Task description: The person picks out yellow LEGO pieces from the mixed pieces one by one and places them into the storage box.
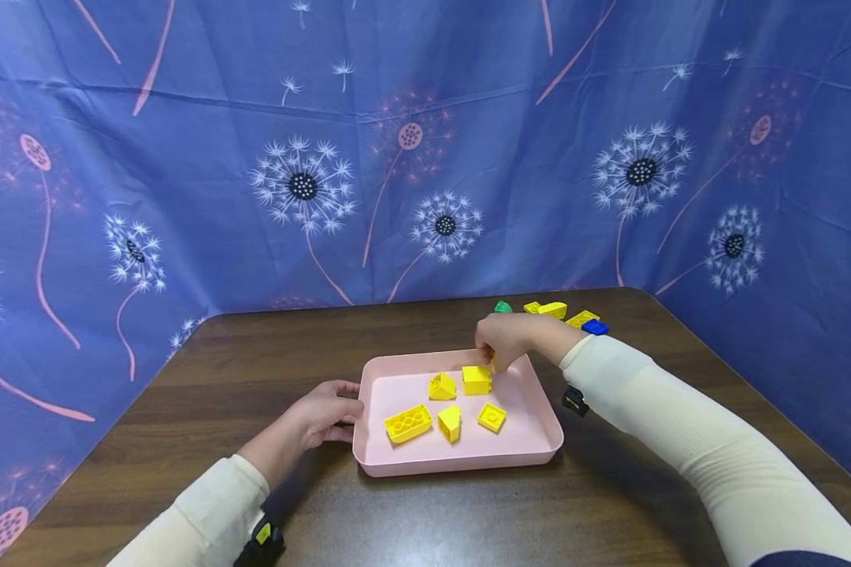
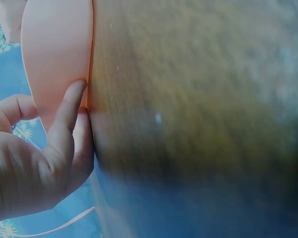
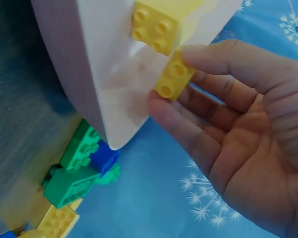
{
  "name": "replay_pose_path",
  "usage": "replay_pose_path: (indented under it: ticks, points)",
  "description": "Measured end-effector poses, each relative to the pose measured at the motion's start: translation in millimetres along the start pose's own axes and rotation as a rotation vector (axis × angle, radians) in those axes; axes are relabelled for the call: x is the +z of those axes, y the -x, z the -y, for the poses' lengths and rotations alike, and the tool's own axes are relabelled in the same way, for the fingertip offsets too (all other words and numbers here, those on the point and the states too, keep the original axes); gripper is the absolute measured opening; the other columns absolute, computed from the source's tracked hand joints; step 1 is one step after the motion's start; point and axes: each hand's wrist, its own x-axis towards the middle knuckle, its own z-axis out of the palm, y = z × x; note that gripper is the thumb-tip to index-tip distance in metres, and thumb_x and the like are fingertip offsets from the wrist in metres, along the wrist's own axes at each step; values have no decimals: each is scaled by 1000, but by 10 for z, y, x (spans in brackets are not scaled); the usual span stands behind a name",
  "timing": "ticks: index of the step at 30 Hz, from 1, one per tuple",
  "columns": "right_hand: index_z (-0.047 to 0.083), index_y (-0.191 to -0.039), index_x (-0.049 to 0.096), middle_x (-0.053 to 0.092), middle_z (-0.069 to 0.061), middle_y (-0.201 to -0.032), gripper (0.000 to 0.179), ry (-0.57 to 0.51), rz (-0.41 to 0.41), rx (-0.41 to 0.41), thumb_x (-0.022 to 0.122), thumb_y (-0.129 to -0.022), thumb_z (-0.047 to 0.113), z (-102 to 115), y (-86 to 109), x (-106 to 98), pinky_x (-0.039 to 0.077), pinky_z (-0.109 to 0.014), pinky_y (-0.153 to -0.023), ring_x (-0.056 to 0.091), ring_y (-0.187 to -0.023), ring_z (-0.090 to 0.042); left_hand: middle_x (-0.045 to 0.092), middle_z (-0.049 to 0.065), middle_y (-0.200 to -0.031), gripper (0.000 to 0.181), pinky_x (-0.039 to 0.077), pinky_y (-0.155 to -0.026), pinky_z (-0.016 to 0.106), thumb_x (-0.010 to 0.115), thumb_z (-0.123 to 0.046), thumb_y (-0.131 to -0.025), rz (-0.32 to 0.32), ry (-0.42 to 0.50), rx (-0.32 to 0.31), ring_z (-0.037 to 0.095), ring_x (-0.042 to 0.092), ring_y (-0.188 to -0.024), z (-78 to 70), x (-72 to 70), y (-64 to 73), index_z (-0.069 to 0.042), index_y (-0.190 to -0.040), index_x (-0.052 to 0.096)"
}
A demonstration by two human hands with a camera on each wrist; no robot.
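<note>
My right hand pinches a small yellow toy brick between thumb and fingertip, over the back right part of the pink tray. Two round studs show on that brick in the right wrist view. At the tray's left side, my left hand grips the wall, one finger at the rim and others low by its base. Inside the tray lie a long yellow brick, two yellow sloped bricks, one near the back and one in front, a yellow block and a flat yellow square brick.
Behind the tray, toward the table's back right, lie yellow bricks, a blue brick and a green brick. More green bricks show in the right wrist view. A blue dandelion-print cloth hangs along the dark wooden table.
</note>
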Motion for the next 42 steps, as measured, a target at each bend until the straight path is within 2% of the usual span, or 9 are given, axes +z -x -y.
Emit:
replay_pose_path:
  ticks: [3,10,15,21,25,29,33,38,42]
  points:
    - [12,-71,65,52,4,-65,16,23,39,30,75,-69,0,-10,-35,46,38,-23,-52,46,-62,-13,63,22,-100,58,58,-74,46,55,3,-79,-6,-10,-10,25,64,-78,3,1,-8,7,-135,38]
    - [13,-81,66,57,1,-75,20,33,77,93,79,-71,1,-17,-84,155,47,-25,-57,52,-70,-17,63,22,-100,57,58,-75,47,55,3,-79,-9,-2,-10,24,64,-78,12,-9,-15,7,-134,38]
    - [16,-79,65,57,2,-75,21,45,93,84,78,-71,1,-44,-90,203,47,-25,-58,52,-70,-16,63,21,-99,58,58,-74,46,55,3,-79,-11,-7,-10,24,64,-77,20,-15,-19,7,-135,38]
    - [16,-84,65,57,3,-77,25,23,71,64,80,-71,1,-72,-56,249,51,-27,-66,53,-74,-17,63,21,-98,58,58,-74,46,55,3,-79,-12,-7,-5,24,64,-77,23,-14,-18,7,-135,38]
    - [15,-86,66,58,3,-79,24,-5,55,63,79,-72,1,-92,-28,262,52,-27,-67,53,-74,-17,62,21,-98,58,58,-73,46,54,3,-79,-7,-1,-1,23,64,-76,26,-9,-15,7,-134,38]
    - [14,-89,69,60,4,-78,22,-48,23,61,81,-73,4,-123,23,228,51,-25,-64,53,-73,-15,63,20,-96,58,58,-72,45,54,3,-78,-2,4,5,23,63,-75,28,-4,-15,7,-134,38]
    - [10,-93,71,61,2,-78,22,-52,-37,-1,80,-74,7,-201,102,142,48,-25,-63,51,-71,-14,63,20,-96,58,58,-73,46,54,3,-78,-2,3,10,23,64,-75,26,-4,-19,7,-133,39]
    - [4,-98,71,66,-4,-88,23,-86,-134,-55,74,-75,3,-366,235,12,51,-30,-70,55,-75,-12,63,20,-96,57,58,-73,47,54,3,-79,-6,0,7,23,64,-76,19,-9,-23,7,-134,38]
    - [3,-100,71,68,-6,-91,22,-143,-231,-14,74,-79,10,-538,331,-54,53,-35,-72,58,-77,-13,63,20,-96,58,58,-73,47,53,4,-78,-7,3,2,23,64,-76,18,-6,-24,7,-134,38]
